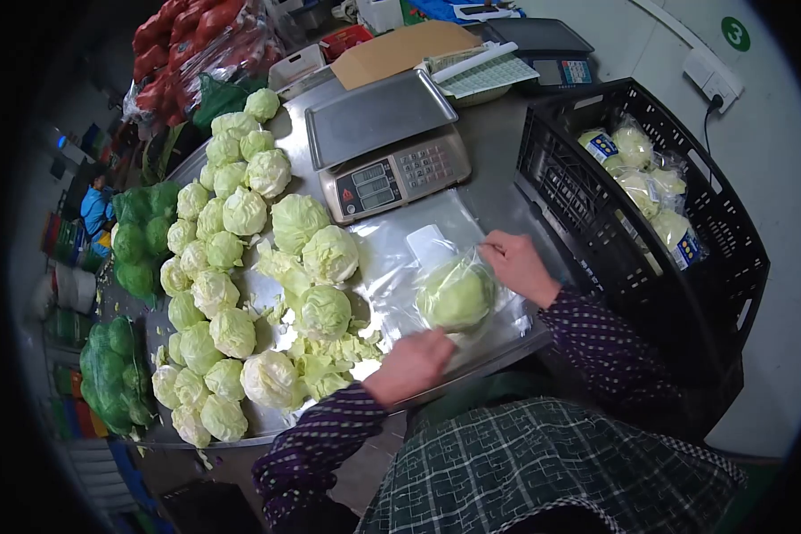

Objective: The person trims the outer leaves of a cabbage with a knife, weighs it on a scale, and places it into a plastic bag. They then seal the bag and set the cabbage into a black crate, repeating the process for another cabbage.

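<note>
Across the steel table [498,142], a black crate [730,222] is seen at the right with wrapped heads already inside. A wide heap of loose cabbages [231,267] is spread over the left, and a weighing scale [387,147] is set at the back. At the front edge, one cabbage [457,294] is lying on the table inside a clear plastic bag [392,258], between the two hands.

The bag's film beside the head is pinched by the curled fingers of the right hand [518,267]. The left hand [409,365] is laid knuckles-up on the film just in front. Its fingers are tucked out of sight, so whether anything is gripped cannot be told.

The head is judged dense, firm and fairly heavy, with outer leaves that bruise or snap. The film is judged thin, slick and easily torn. The weight is best taken by cupping the head itself, not by the film alone.

The bag's mouth is lost in glare, the white label [432,245] and the scale's display cannot be read, and the crate's lower part is cut off.
</note>
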Tool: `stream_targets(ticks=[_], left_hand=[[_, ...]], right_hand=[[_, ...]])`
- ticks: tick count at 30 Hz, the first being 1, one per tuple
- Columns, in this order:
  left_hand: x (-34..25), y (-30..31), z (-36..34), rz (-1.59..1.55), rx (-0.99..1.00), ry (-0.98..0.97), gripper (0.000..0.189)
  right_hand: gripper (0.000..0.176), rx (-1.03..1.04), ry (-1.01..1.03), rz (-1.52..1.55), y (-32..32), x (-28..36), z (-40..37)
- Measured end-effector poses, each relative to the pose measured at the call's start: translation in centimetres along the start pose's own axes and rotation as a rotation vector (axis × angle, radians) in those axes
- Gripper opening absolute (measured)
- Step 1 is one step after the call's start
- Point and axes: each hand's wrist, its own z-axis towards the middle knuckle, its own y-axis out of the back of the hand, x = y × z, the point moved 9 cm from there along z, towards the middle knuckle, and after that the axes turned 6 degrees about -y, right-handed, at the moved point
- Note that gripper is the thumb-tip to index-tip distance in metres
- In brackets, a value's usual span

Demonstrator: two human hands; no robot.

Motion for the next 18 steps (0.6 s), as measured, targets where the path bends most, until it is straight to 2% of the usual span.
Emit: stream_targets(ticks=[1, 3, 4, 6, 8, 10, 11, 12, 14, 15, 16, 18], left_hand=[[0.8, 3.3, 0.1, 0.059, -0.050, 0.041, 0.015], [1.0, 10.7, 1.2, -0.127, -0.265, 0.172, 0.010], [0.1, 13.1, 1.9, -0.157, -0.270, 0.178, 0.007], [-3.0, 16.6, 3.2, -0.158, -0.319, -0.009, 0.006], [-3.2, 16.9, 2.4, -0.184, -0.315, -0.048, 0.011], [-1.4, 18.5, 0.9, -0.259, -0.454, 0.185, 0.010], [-4.0, 20.9, 1.2, -0.063, -0.509, 0.049, 0.009], [-5.3, 21.9, 1.3, -0.233, -0.547, -0.078, 0.008], [-4.0, 20.4, 1.9, -0.033, -0.443, 0.037, 0.008], [-1.7, 19.5, 1.4, -0.111, -0.401, 0.171, 0.008], [-1.7, 19.2, 1.2, -0.099, -0.413, 0.147, 0.008], [-3.1, 19.0, 0.2, -0.161, -0.502, -0.019, 0.006]], right_hand=[[0.014, 0.044, 0.034, 0.191, 1.5, 2.6, 0.4], [0.016, 0.093, -0.018, 0.227, 2.8, 4.1, 1.2], [0.018, 0.159, -0.056, 0.256, 3.2, 4.9, 1.5], [0.019, 0.198, -0.081, 0.310, 7.2, 10.5, 1.1], [0.020, 0.248, -0.131, 0.364, 7.8, 11.7, 0.3], [0.019, 0.334, -0.049, 0.196, 6.9, 12.6, 0.1], [0.020, 0.358, -0.134, 0.212, 7.9, 13.2, -0.2], [0.020, 0.357, -0.136, 0.203, 8.9, 15.1, -0.2], [0.020, 0.239, -0.048, 0.083, 10.5, 18.1, -0.5], [0.018, 0.209, 0.016, -0.006, 8.7, 16.1, 0.1], [0.018, 0.187, 0.033, -0.016, 8.7, 15.6, 0.1], [0.016, 0.217, -0.010, -0.056, 8.5, 14.5, 0.0]])
